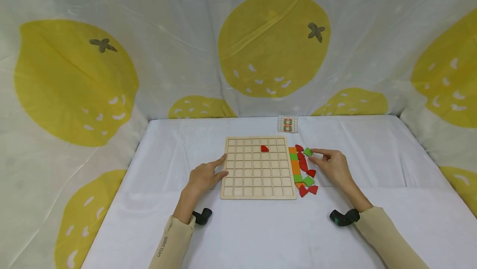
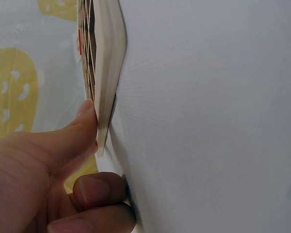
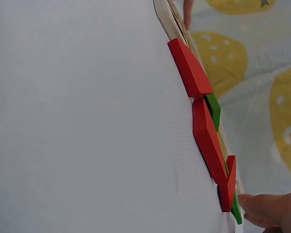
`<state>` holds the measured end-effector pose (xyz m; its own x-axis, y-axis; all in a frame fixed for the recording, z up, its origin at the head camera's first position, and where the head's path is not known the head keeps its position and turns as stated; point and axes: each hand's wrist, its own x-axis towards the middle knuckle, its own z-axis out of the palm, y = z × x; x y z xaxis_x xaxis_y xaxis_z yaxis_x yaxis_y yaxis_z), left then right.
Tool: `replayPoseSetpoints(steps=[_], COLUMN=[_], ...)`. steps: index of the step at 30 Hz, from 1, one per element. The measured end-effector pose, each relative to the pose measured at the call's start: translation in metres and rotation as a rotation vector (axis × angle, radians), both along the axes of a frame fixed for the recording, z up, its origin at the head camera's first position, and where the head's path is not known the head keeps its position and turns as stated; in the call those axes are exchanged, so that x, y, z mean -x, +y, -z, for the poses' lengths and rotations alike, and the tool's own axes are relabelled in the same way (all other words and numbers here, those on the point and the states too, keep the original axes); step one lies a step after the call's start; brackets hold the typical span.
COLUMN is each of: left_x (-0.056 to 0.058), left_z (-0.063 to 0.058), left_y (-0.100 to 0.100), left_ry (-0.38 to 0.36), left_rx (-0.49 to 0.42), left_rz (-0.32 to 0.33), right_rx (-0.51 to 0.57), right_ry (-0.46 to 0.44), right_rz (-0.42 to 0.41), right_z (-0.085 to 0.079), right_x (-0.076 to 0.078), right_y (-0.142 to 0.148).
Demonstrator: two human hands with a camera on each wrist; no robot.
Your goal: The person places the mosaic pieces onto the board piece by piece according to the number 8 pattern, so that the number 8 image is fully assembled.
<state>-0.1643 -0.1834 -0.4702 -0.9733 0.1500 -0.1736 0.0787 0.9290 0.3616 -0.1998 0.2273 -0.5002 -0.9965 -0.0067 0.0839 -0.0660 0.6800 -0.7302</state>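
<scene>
Both arms reach in from the lower edge, angled inward, hands well apart. Left forearm in beige long sleeve (image 1: 172, 238); bare left wrist (image 1: 183, 207) exposed past the cuff. Left grip, a bare hand (image 1: 202, 178): thumb and forefinger extended and spread apart, tips pointing toward the right hand's side. Left wrist view: thumb nearly straight, two fingers below it bent.

Right forearm in matching beige sleeve (image 1: 385, 236), slanting up and leftward; bare right wrist (image 1: 354, 192) exposed. Right grip, also a bare hand (image 1: 333, 167): thumb and forefinger in a pinch. Remaining fingers mostly hidden.
</scene>
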Motion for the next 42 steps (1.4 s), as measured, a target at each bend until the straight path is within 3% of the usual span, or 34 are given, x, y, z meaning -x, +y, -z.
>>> replayPoseSetpoints(steps=[20, 31, 42], left_x=[0.0, 0.0, -0.001], left_z=[0.0, 0.002, 0.0], left_y=[-0.001, 0.0, -0.001], left_ry=[0.009, 0.005, 0.003], left_rx=[-0.008, -0.021, -0.012], left_rz=[0.007, 0.002, 0.001], right_rx=[-0.045, -0.042, -0.013], right_ry=[-0.03, -0.042, -0.027], right_rz=[0.069, 0.015, 0.015], right_z=[-0.001, -0.001, 0.0], right_x=[0.007, 0.009, 0.012], right_y=[-0.003, -0.002, -0.003])
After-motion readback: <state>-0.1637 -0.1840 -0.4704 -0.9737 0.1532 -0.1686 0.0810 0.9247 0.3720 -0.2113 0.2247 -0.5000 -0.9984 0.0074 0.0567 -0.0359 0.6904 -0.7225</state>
